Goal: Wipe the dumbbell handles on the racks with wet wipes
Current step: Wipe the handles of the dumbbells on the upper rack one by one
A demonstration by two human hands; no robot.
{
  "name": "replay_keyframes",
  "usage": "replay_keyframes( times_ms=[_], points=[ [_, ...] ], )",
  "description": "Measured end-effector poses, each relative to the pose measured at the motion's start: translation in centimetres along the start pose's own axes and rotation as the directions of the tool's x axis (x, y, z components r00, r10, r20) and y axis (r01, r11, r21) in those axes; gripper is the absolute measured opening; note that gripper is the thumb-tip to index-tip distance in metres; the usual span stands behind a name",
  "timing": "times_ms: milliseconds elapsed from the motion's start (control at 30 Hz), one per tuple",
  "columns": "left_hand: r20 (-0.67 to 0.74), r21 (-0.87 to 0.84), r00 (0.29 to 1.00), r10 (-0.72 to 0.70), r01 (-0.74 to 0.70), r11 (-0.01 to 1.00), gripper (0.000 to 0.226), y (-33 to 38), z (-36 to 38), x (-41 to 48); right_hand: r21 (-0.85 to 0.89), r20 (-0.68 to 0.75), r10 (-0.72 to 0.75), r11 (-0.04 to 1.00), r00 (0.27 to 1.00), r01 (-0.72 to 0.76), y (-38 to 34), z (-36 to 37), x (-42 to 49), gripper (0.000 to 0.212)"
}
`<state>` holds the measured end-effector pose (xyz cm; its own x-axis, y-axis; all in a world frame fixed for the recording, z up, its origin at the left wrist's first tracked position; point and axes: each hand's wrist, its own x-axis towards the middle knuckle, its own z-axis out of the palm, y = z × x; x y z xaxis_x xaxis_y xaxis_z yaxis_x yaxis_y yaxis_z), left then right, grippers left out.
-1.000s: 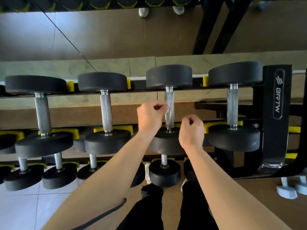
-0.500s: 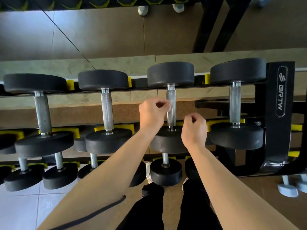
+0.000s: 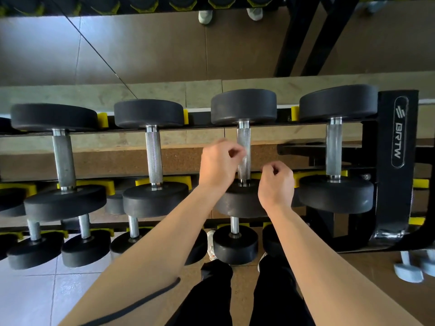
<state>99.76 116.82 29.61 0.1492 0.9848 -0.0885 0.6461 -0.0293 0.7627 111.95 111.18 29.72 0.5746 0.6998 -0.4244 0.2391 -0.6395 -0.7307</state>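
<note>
Several black dumbbells with knurled steel handles lie across the top tier of a black rack point(image 3: 397, 175). My hands work at the third dumbbell's handle point(image 3: 243, 140). My left hand point(image 3: 220, 162) is just left of the handle, fingers curled and pinched at the steel. My right hand point(image 3: 276, 184) is lower, to the right of the handle, with its fingers pinched too. A thin pale wet wipe point(image 3: 243, 161) seems to pass round the handle between the two hands. It is blurred and hard to make out.
Neighbouring handles stand left point(image 3: 154, 156) and right point(image 3: 334, 147) of mine. Smaller dumbbells point(image 3: 235, 245) fill the lower tier. My legs and shoes are below. Light blue dumbbells point(image 3: 409, 269) lie on the floor at the right. A mirror behind reflects the rack.
Both hands stay at the same handle and shift only slightly. The view has drifted a little.
</note>
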Motion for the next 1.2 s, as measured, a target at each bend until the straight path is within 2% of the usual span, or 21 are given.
replay_keyframes(
  times_ms=[67,100,233,333,400,500,567,633,700,800,867,933,1000,1100,1133,1200],
  points=[
    [-0.086,-0.048,0.994,-0.062,0.058,0.997,0.007,0.4,0.2,0.9,-0.002,-0.002,0.002,1.000,1.000,-0.002,0.1,0.0,0.1,0.021],
    [-0.079,-0.037,0.995,-0.060,0.057,0.998,0.006,0.4,0.4,0.7,-0.003,-0.003,0.002,1.000,1.000,-0.002,0.1,0.0,0.1,0.021],
    [0.112,0.104,0.986,0.125,-0.136,0.985,0.006,-0.9,0.1,-1.8,-0.001,-0.008,0.006,1.000,1.000,-0.006,-0.1,0.0,0.0,0.022],
    [0.282,0.140,0.953,0.113,-0.158,0.977,0.010,-1.3,-0.6,-2.0,-0.001,-0.016,0.016,1.000,1.000,-0.016,-0.3,0.0,-0.2,0.022],
    [0.312,0.142,0.944,0.106,-0.157,0.977,0.009,-1.2,-0.8,-1.7,-0.001,-0.015,0.021,1.000,1.000,-0.021,-0.3,-0.1,-0.2,0.022],
    [0.167,0.055,0.985,0.042,-0.052,0.997,0.009,-0.8,-0.7,-0.8,0.002,0.012,0.021,1.000,1.000,-0.022,-0.3,-0.2,-0.1,0.022],
    [-0.008,-0.034,0.997,-0.081,0.081,0.996,0.009,-0.3,-0.4,0.7,-0.013,0.027,0.018,1.000,0.999,-0.018,-0.3,-0.2,0.0,0.022],
    [-0.109,-0.150,0.965,-0.237,0.219,0.964,0.007,0.7,-0.2,2.2,-0.033,0.042,0.012,0.999,0.999,-0.010,-0.3,-0.2,0.1,0.023],
    [-0.084,-0.198,0.946,-0.314,0.293,0.935,0.008,1.1,-0.1,2.6,-0.035,0.051,0.010,0.999,0.999,-0.008,-0.3,-0.2,0.2,0.023],
    [0.082,-0.098,0.941,-0.328,0.336,0.937,0.009,0.3,-0.5,0.3,-0.038,0.054,0.007,0.999,0.999,-0.005,-0.3,-0.2,0.2,0.024],
    [0.221,-0.022,0.906,-0.362,0.376,0.926,0.009,-0.5,-0.8,-1.7,-0.043,0.052,0.012,0.999,0.999,-0.010,-0.3,-0.3,0.3,0.024],
    [0.296,0.018,0.876,-0.380,0.392,0.920,0.010,-0.8,-1.0,-2.3,-0.044,0.051,0.016,0.999,0.999,-0.014,-0.3,-0.3,0.3,0.024],
    [0.256,0.006,0.897,-0.361,0.371,0.928,0.008,-0.4,-1.0,-1.7,-0.044,0.053,0.021,0.999,0.998,-0.018,-0.3,-0.2,0.3,0.024],
    [0.084,-0.129,0.913,-0.399,0.407,0.904,0.006,0.3,-0.8,-0.7,-0.042,0.051,0.021,0.999,0.998,-0.019,-0.2,-0.1,0.3,0.023],
    [0.078,-0.146,0.910,-0.407,0.414,0.899,0.006,0.4,-0.7,-0.7,-0.038,0.045,0.022,0.999,0.999,-0.020,-0.2,-0.1,0.3,0.023],
    [0.155,-0.077,0.915,-0.372,0.387,0.919,0.006,0.1,-0.7,-1.5,-0.035,0.043,0.019,0.999,0.999,-0.018,-0.1,-0.1,0.3,0.023]
  ],
)
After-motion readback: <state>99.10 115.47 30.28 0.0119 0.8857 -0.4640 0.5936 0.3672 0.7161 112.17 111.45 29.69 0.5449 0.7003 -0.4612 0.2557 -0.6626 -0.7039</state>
